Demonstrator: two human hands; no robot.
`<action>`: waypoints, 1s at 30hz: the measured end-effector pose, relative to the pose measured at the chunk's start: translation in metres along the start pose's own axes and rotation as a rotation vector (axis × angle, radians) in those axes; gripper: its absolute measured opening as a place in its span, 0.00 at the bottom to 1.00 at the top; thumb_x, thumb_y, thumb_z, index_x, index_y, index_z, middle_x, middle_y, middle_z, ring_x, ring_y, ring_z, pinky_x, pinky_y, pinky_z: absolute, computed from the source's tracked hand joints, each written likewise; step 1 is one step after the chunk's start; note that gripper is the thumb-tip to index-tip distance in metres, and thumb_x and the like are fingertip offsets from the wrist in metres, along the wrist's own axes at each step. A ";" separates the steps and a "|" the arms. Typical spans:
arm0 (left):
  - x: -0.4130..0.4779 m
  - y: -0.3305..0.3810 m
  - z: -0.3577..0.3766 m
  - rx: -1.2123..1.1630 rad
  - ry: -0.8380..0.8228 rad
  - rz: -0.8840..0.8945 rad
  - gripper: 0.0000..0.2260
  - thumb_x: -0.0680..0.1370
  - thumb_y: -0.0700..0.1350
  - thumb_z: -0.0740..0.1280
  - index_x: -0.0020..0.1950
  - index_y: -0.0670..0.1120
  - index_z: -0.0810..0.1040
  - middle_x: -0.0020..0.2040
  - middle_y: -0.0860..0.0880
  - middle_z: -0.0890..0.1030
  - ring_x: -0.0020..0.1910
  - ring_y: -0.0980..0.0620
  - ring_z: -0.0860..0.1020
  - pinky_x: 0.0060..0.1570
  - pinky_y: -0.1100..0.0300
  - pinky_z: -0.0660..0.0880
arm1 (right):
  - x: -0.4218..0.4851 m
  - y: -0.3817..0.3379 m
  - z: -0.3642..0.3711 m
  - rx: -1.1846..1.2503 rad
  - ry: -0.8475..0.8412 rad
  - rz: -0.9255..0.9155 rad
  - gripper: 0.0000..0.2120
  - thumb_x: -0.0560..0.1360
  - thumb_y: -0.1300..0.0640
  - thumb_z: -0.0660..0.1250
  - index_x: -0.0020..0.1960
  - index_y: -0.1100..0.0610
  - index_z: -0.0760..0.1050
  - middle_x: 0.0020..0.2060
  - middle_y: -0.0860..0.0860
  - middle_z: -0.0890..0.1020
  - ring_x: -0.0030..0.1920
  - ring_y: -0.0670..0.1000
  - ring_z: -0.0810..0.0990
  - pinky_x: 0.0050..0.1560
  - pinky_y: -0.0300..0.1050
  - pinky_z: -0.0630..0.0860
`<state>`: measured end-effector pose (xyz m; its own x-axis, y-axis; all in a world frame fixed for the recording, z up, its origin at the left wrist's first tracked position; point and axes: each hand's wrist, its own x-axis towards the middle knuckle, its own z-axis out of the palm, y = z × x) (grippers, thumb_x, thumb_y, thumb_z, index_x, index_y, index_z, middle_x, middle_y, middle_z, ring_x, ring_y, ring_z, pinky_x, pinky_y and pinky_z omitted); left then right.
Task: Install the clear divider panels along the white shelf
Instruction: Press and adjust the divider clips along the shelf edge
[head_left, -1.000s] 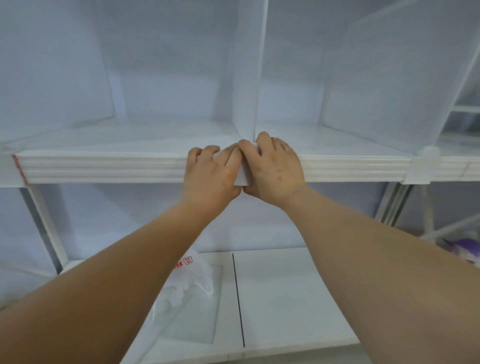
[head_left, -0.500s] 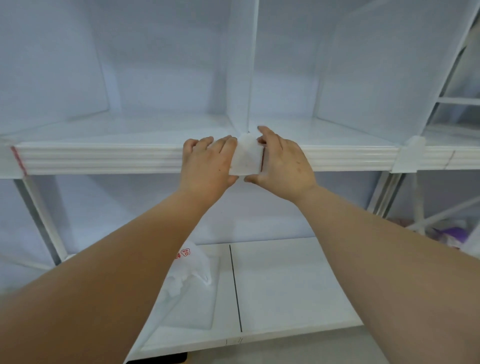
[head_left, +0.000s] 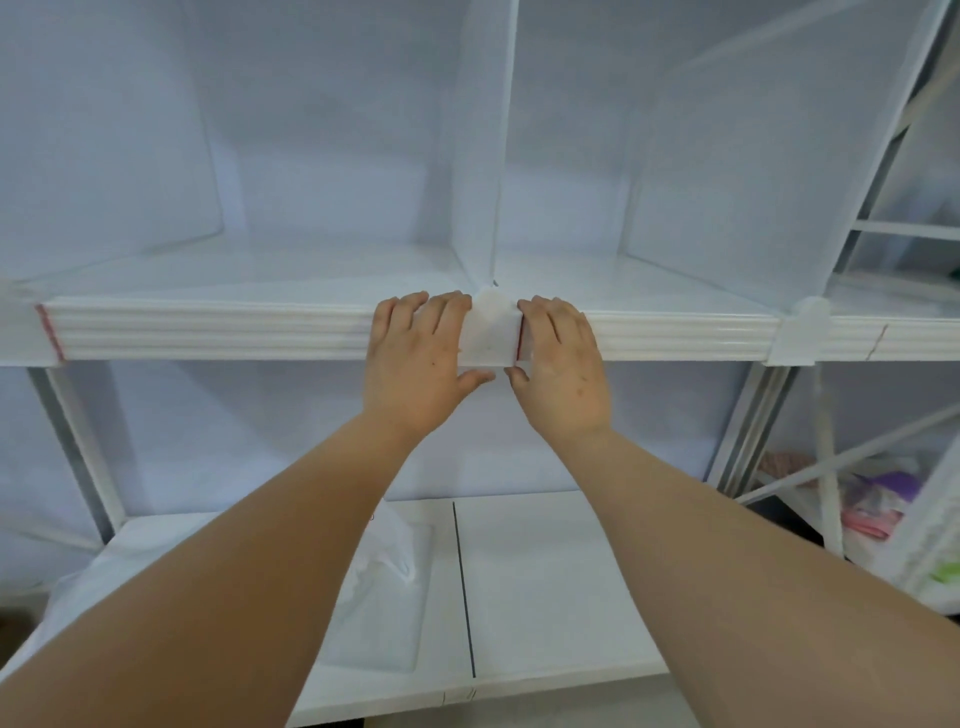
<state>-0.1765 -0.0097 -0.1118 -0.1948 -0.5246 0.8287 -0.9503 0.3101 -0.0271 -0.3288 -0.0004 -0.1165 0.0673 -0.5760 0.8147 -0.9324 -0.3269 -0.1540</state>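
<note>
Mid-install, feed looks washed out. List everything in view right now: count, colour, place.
shelf rail: one, white, across mid-view.
divider panels: three, clear, upright on the shelf at left, centre, right.
centre clip: one, white, on the rail at the centre panel's foot.
right clip: one, white, on the rail below the right panel.
lower boards: two, white, below, dark seam between.
plastic bag: one, whitish, on the left lower board.
clutter: purple and pink, low right, blurred.
left hand: one, fingers over the rail left of the centre clip, thumb under it.
right hand: one, fingers over the rail right of it, thumb under it.
</note>
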 end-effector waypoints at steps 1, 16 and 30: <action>-0.001 -0.001 -0.001 -0.004 -0.008 0.012 0.32 0.64 0.61 0.74 0.61 0.44 0.75 0.57 0.48 0.81 0.59 0.41 0.77 0.62 0.52 0.60 | 0.000 -0.001 0.000 -0.023 0.001 0.004 0.26 0.67 0.65 0.71 0.65 0.62 0.72 0.62 0.58 0.76 0.65 0.60 0.72 0.69 0.52 0.68; 0.007 0.068 -0.038 -0.185 -0.018 0.078 0.16 0.73 0.43 0.57 0.56 0.42 0.78 0.50 0.41 0.79 0.46 0.39 0.78 0.44 0.49 0.77 | -0.010 -0.019 -0.054 -0.076 -0.428 0.163 0.28 0.78 0.56 0.58 0.75 0.59 0.54 0.74 0.56 0.58 0.75 0.54 0.58 0.73 0.47 0.60; 0.083 0.205 -0.008 -0.265 -0.333 0.251 0.18 0.79 0.42 0.59 0.69 0.47 0.69 0.66 0.48 0.74 0.64 0.46 0.72 0.61 0.53 0.71 | -0.002 0.107 -0.124 -0.413 -0.300 0.208 0.25 0.75 0.58 0.60 0.72 0.57 0.64 0.68 0.55 0.66 0.70 0.56 0.63 0.71 0.47 0.59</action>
<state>-0.3860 0.0167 -0.0437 -0.5182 -0.6191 0.5900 -0.7779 0.6279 -0.0244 -0.4723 0.0585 -0.0655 -0.0915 -0.8053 0.5857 -0.9945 0.1035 -0.0131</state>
